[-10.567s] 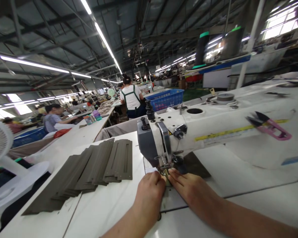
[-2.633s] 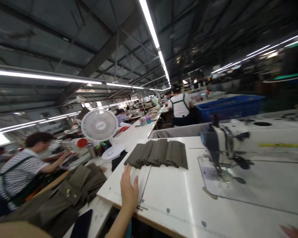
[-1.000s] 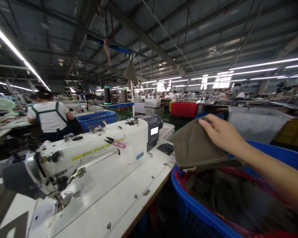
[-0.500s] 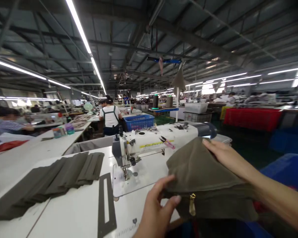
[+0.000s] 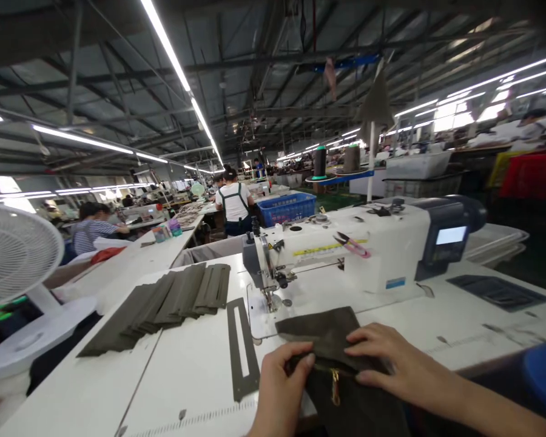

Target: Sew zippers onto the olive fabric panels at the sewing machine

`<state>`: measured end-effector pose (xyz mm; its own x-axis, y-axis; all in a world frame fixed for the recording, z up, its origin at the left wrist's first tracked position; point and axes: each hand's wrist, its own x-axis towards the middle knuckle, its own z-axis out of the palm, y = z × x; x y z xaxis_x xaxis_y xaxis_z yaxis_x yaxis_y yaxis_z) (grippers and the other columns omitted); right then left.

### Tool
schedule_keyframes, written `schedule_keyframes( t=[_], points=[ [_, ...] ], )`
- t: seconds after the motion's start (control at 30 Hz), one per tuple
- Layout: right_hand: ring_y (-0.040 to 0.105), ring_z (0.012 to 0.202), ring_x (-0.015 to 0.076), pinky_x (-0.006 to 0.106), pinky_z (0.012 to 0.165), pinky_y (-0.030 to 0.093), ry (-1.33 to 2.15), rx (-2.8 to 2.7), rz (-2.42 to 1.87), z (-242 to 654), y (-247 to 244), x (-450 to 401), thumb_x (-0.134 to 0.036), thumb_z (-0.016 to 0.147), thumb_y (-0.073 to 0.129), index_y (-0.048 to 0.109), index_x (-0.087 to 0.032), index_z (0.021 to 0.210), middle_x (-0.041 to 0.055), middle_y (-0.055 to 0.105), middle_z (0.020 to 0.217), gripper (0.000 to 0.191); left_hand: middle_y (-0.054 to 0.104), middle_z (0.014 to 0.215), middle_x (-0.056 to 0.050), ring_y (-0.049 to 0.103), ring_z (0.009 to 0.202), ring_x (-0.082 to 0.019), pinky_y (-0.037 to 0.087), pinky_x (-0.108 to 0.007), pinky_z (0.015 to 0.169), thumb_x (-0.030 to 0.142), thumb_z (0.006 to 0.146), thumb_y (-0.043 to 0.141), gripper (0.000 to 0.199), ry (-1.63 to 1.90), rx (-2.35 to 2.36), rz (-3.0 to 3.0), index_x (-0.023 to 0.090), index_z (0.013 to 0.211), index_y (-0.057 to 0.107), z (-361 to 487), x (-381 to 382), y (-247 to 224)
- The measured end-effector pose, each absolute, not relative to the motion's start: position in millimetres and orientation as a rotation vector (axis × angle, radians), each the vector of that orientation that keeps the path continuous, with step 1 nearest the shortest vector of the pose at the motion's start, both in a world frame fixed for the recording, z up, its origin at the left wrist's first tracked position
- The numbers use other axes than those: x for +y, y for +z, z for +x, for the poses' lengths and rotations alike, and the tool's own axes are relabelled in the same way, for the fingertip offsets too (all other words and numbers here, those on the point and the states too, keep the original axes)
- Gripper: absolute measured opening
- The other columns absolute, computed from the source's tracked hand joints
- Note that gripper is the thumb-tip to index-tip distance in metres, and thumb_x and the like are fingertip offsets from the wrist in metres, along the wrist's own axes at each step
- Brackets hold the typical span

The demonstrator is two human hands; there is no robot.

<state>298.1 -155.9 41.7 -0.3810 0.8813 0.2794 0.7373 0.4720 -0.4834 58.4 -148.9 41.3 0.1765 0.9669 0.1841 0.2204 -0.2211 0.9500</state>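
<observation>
A dark olive fabric piece with a zipper [image 5: 323, 328] lies at the front edge of the sewing table, its lower part hanging over. Its gold zipper pull [image 5: 335, 387] dangles between my hands. My left hand [image 5: 283, 379] pinches the piece at the left end of the zipper, thumb against fingers. On the other side my right hand [image 5: 386, 358] grips the cloth, fingers on top and thumb lower by the zipper. Just beyond the cloth stands a white sewing machine [image 5: 382, 243], its needle and presser foot [image 5: 269, 300] behind and left of the piece.
A slotted dark template [image 5: 234, 352] and a fanned stack of olive fabric pieces [image 5: 164, 303] lie to the left. Pink-handled thread snips [image 5: 352, 244] rest on the machine. A white fan [image 5: 18, 255] stands far left; a co-worker [image 5: 233, 203] is ahead.
The fabric piece has come down from the air onto the table edge. My right hand has moved from its upper corner down nearer the zipper. The view has swung left.
</observation>
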Motion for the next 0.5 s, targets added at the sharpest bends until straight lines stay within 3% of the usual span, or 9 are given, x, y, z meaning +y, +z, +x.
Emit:
schedule_keyframes(
  t=[0.07, 0.17, 0.3, 0.37, 0.5],
  points=[
    [0.056, 0.099, 0.0251, 0.046, 0.089, 0.042, 0.298, -2.256, -1.29, 291, 39, -159, -0.035, 0.082, 0.057, 0.069, -0.027, 0.089, 0.0066, 0.063, 0.102, 0.016, 0.071, 0.087, -0.003, 0.064, 0.085, -0.022, 0.05, -0.03, 0.079, 0.023, 0.075, 0.06, 0.019, 1.121, 1.186, 1.624, 0.021, 0.089, 0.071, 60, -152, 44],
    [0.058, 0.088, 0.021, 0.044, 0.088, 0.041, 0.137, -2.239, -1.257, 288, 49, -165, -0.025, 0.088, 0.044, 0.063, -0.022, 0.079, 0.0064, 0.063, 0.091, 0.021, 0.068, 0.084, -0.004, 0.063, 0.08, -0.02, 0.049, -0.029, 0.073, 0.022, 0.078, 0.058, 0.016, 1.104, 1.199, 1.815, 0.022, 0.087, 0.071, 59, -155, 57],
    [0.057, 0.07, 0.0188, 0.033, 0.067, 0.045, -0.003, -2.168, -1.291, 305, 93, -169, -0.03, 0.09, 0.039, 0.057, -0.022, 0.074, 0.0041, 0.061, 0.073, 0.026, 0.06, 0.093, -0.007, 0.057, 0.081, -0.02, 0.045, -0.031, 0.073, 0.017, 0.079, 0.053, 0.015, 1.269, 1.217, 2.121, 0.021, 0.078, 0.067, 60, -161, 83],
    [0.057, 0.066, 0.0184, 0.03, 0.061, 0.043, -0.017, -2.142, -1.32, 317, 125, -164, -0.04, 0.088, 0.045, 0.058, -0.024, 0.071, 0.0016, 0.06, 0.068, 0.026, 0.059, 0.083, -0.006, 0.055, 0.076, -0.019, 0.044, -0.029, 0.071, 0.023, 0.079, 0.056, 0.011, 1.228, 1.182, 2.048, 0.019, 0.072, 0.063, 65, -167, 86],
    [0.056, 0.061, 0.0179, 0.029, 0.056, 0.039, -0.004, -2.251, -1.387, 308, 166, -131, -0.039, 0.078, 0.062, 0.06, -0.025, 0.068, -0.0008, 0.06, 0.065, 0.018, 0.043, 0.05, 0.005, 0.043, 0.047, -0.01, 0.036, -0.019, 0.048, 0.049, 0.077, 0.06, 0.032, 0.779, 1.106, 1.519, 0.018, 0.074, 0.055, 65, -181, 55]
  ],
)
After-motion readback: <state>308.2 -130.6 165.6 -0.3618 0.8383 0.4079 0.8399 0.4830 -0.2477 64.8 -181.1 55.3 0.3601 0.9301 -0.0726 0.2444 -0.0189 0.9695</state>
